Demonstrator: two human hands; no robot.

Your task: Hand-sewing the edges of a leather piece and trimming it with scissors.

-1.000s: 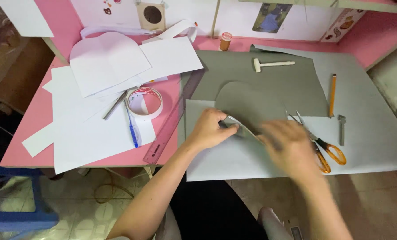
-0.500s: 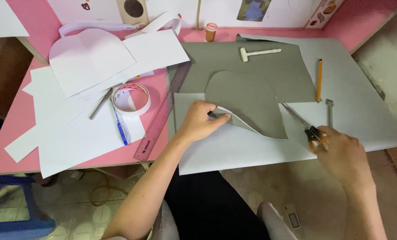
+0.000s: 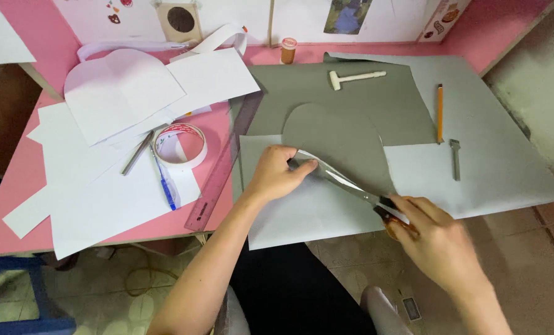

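Left hand (image 3: 275,175) pinching the rounded grey paper sheet (image 3: 342,139) at frame centre, right hand (image 3: 441,239) clenched on orange-handled scissors (image 3: 357,189); likely risk: blades nicking the fingertips (image 3: 308,166).

desk (image 3: 16,186): pink; bare at its left edge
grey sheet (image 3: 500,155): pale grey, plain; on the desk's right half
cut-out shape (image 3: 339,139): darker olive-grey, plain; middle of the desk
scissors (image 3: 376,201): silver blades, orange and black handles; at the desk's near edge
pencil (image 3: 440,111): orange; right part of the desk
tape roll (image 3: 179,146): white with red print; left part of the desk
pen (image 3: 165,183): blue; just beside the tape roll
ruler (image 3: 218,180): translucent pink; middle of the desk
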